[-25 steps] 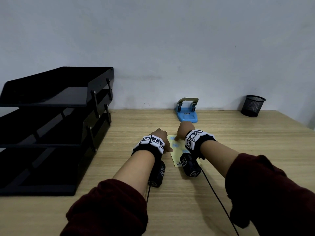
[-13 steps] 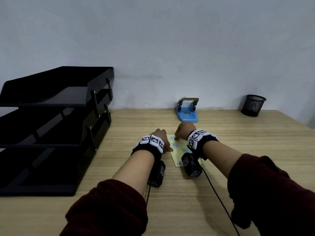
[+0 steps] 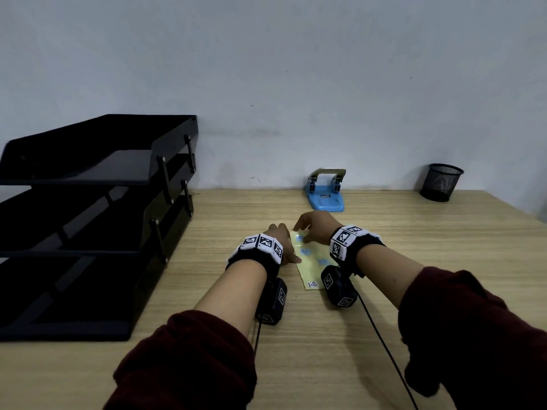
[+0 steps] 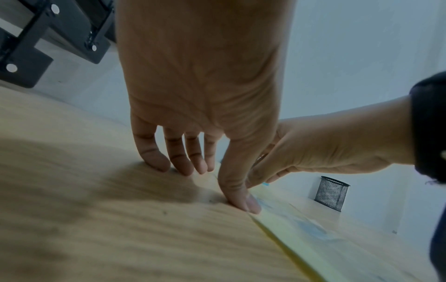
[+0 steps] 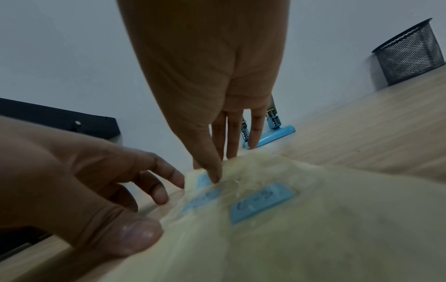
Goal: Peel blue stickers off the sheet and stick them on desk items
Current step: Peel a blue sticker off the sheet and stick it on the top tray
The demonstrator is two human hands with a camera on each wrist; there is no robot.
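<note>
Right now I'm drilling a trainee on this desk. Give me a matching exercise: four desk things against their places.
Things:
1. hole punch
2. mesh pen cup
3. paper trays
4. sticker sheet

Places:
A. far right, by the wall
B. between the hands
C. left side of the desk
D. middle, against the wall

Pairs: 1-D, 2-A, 3-C, 4-B

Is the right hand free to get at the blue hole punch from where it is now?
Probably yes: the right hand is on the sticker sheet, with only bare desk between it and the hole punch.
</note>
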